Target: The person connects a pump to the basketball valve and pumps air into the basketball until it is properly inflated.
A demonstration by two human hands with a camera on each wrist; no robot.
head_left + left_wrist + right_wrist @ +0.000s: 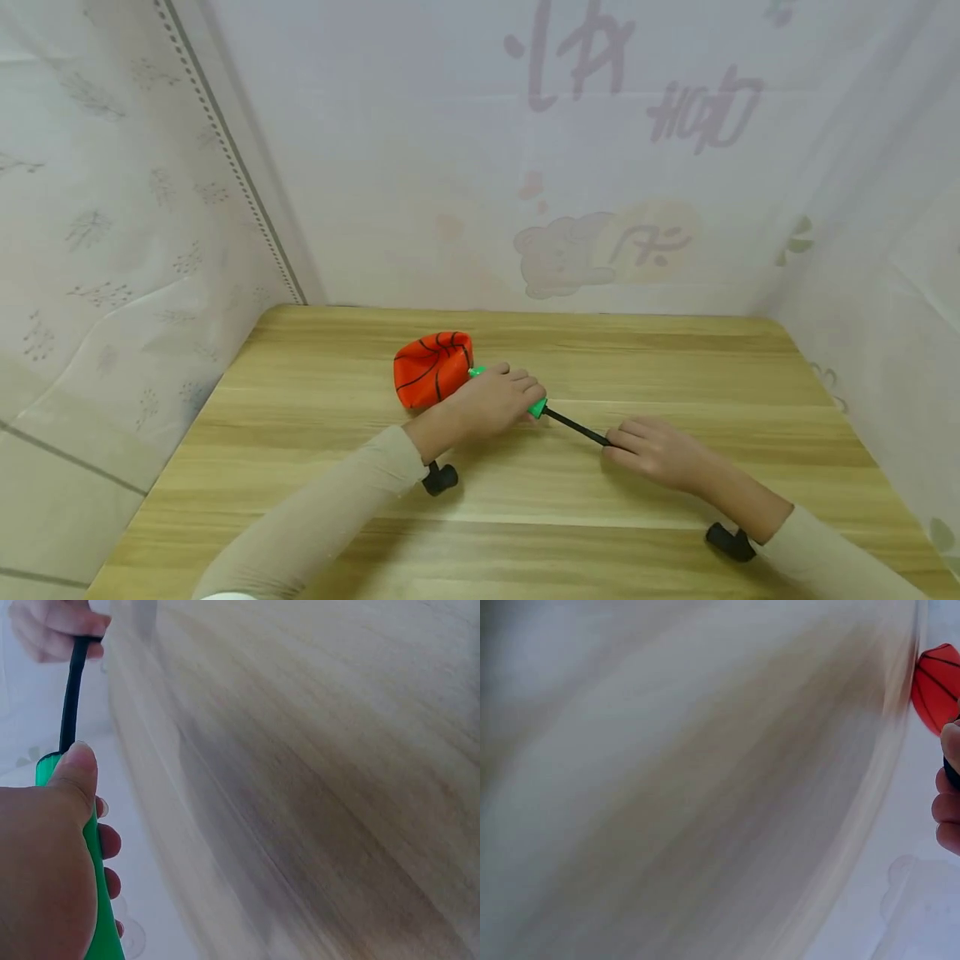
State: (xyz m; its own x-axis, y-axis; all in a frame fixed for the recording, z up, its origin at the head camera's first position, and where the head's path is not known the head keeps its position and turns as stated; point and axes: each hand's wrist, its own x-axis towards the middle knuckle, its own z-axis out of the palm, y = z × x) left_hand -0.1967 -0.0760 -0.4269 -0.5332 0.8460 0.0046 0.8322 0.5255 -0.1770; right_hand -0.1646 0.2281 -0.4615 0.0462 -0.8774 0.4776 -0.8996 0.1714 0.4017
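Note:
My left hand (491, 402) grips the green body of a slim hand pump (105, 930), its thumb lying along the green near the black end. From that end a thin black hose (573, 427) runs toward the right. My right hand (660, 454) pinches the hose's far end between thumb and fingers; in the right wrist view only its fingertips (949, 806) show at the edge. A crumpled, partly deflated orange-red basketball (431, 371) with black lines sits just beyond the left hand. Whether pump and ball touch, I cannot tell.
The wood-grain table (525, 550) spreads beneath both hands. Pale printed curtains (412, 167) stand behind it and at both sides. Black wrist mounts (441, 479) hang under the forearms, close to the tabletop.

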